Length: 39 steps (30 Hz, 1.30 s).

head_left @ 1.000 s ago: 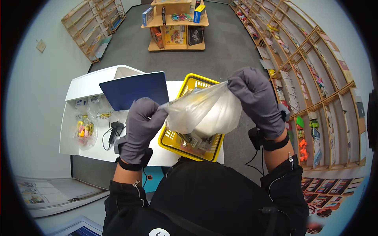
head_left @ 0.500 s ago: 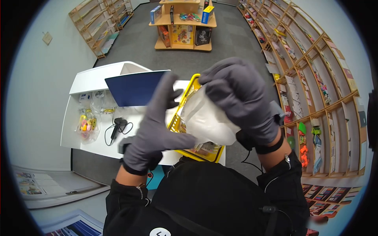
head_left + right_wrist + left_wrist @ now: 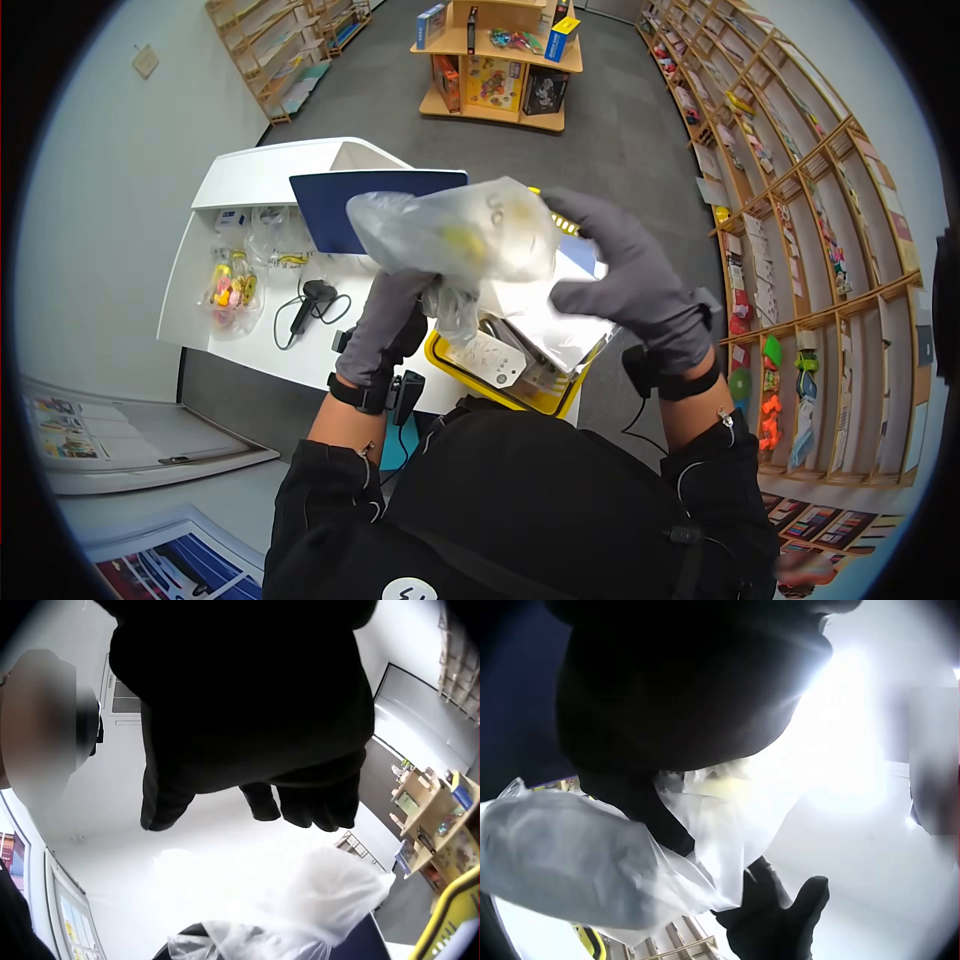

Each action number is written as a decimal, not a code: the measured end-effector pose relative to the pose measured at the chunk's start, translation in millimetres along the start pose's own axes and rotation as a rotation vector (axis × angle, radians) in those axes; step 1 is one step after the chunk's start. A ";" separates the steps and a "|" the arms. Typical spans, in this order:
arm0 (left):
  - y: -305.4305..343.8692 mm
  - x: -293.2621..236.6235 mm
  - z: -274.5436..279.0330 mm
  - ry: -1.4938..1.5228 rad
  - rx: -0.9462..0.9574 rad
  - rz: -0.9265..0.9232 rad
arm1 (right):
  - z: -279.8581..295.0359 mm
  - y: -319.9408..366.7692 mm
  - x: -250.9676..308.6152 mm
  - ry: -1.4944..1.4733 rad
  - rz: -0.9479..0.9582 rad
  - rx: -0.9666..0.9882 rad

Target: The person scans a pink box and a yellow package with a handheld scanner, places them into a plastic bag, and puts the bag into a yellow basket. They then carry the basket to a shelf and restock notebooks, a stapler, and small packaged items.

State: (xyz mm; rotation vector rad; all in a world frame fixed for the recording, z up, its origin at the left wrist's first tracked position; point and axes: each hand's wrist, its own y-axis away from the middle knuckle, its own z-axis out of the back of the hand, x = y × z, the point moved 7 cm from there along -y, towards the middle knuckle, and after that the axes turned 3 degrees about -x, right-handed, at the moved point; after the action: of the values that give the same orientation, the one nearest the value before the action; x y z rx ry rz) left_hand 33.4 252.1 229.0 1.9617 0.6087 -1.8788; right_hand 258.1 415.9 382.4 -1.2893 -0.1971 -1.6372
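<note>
A translucent plastic bag (image 3: 470,235) with something yellow inside is held up over the counter. Gathered plastic sits in my left hand (image 3: 385,315), its fingers curled round the bag; in the left wrist view the thumb presses on the plastic bag (image 3: 577,855). To the right of the bag, my right hand (image 3: 640,280) has its fingers spread and holds nothing. The right wrist view shows that hand (image 3: 247,727) with fingers apart, above the white bag (image 3: 330,892). Beneath both hands stands the yellow basket (image 3: 435,350) with packaged items in it, partly hidden by the bag.
A dark blue panel (image 3: 325,215) stands on the white counter (image 3: 260,335). On the left lie a black handheld device (image 3: 315,300) with a cable and a bag of colourful items (image 3: 230,290). Shelves (image 3: 830,270) line the right; a wooden display stand (image 3: 495,85) is ahead.
My right hand has let go of the bag and opened. The left hand, open half a second ago, now grips it. The bag has moved up and left, uncovering packages in the basket.
</note>
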 end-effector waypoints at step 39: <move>5.0 -75.2 -40.8 -0.080 -0.107 0.106 | 20.1 38.0 -22.3 -0.063 -0.402 -0.015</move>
State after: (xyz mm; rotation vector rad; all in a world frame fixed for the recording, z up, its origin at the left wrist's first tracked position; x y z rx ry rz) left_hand 68.7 265.0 306.1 1.8066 0.5589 -1.8130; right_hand 298.5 423.6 356.8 -1.3758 -0.5104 -1.9364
